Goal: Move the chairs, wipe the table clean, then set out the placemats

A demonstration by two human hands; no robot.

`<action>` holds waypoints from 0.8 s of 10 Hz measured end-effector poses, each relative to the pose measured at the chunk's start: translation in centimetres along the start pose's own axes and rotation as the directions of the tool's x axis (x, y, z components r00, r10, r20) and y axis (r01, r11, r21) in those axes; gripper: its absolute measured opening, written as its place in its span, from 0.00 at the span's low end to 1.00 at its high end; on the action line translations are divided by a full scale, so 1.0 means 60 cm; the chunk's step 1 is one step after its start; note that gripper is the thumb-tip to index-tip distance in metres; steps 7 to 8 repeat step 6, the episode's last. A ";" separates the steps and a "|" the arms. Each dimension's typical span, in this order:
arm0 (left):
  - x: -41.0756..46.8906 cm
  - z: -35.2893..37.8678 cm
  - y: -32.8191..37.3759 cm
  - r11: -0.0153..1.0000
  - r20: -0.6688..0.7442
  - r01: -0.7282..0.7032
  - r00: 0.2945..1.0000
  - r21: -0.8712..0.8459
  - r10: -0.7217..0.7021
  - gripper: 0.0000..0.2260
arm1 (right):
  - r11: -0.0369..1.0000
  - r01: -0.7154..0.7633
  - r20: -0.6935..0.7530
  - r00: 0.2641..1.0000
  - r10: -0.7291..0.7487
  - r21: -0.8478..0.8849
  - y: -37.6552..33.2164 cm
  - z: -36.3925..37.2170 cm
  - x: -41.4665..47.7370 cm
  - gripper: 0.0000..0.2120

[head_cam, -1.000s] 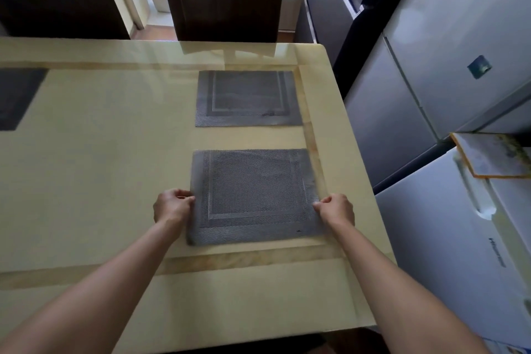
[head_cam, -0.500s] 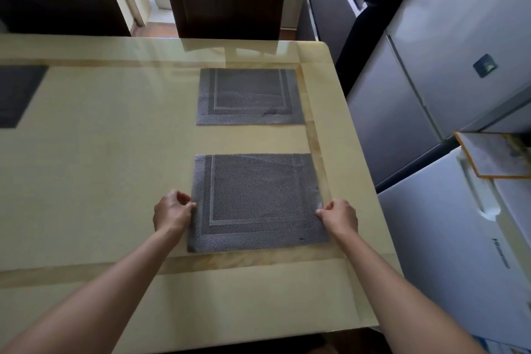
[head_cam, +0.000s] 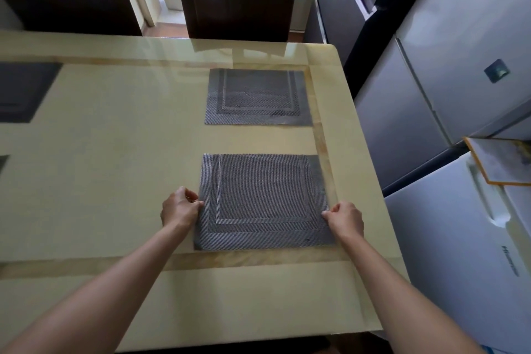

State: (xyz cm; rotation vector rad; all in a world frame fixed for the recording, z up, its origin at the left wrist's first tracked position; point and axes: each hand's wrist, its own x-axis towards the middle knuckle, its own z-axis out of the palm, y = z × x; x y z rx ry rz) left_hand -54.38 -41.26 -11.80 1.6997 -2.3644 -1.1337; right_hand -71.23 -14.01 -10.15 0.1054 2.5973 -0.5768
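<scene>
Table cream and glossy, with a darker inlay band. Near placemat flat on it, close to the right edge and just inside the band. Left hand pinching the mat's left edge with curled fingers; right hand pinching the right edge likewise. Beyond, apart, far placemat flat before a dark chair. At the far left, part of a third placemat. Grey fridges close along the table's right side.
</scene>
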 end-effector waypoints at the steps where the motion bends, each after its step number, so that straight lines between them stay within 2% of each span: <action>1: 0.001 0.002 -0.001 1.000 -0.003 -0.003 1.000 -0.003 0.003 0.07 | 1.000 -0.001 0.004 1.000 0.001 0.003 0.000 0.000 -0.001 0.11; 4: 0.000 0.009 -0.003 1.000 -0.022 -0.017 1.000 0.022 0.017 0.06 | 1.000 0.012 -0.030 0.999 -0.013 -0.005 0.007 0.009 0.001 0.10; 6: -0.002 0.002 -0.005 0.999 -0.028 -0.002 1.000 0.042 0.003 0.12 | 0.990 0.124 -0.100 0.988 -0.118 0.059 0.015 0.011 -0.028 0.11; 8: -0.002 0.002 -0.005 0.999 -0.028 -0.002 1.000 0.042 0.003 0.12 | 0.990 0.124 -0.100 0.988 -0.118 0.059 0.015 0.011 -0.028 0.11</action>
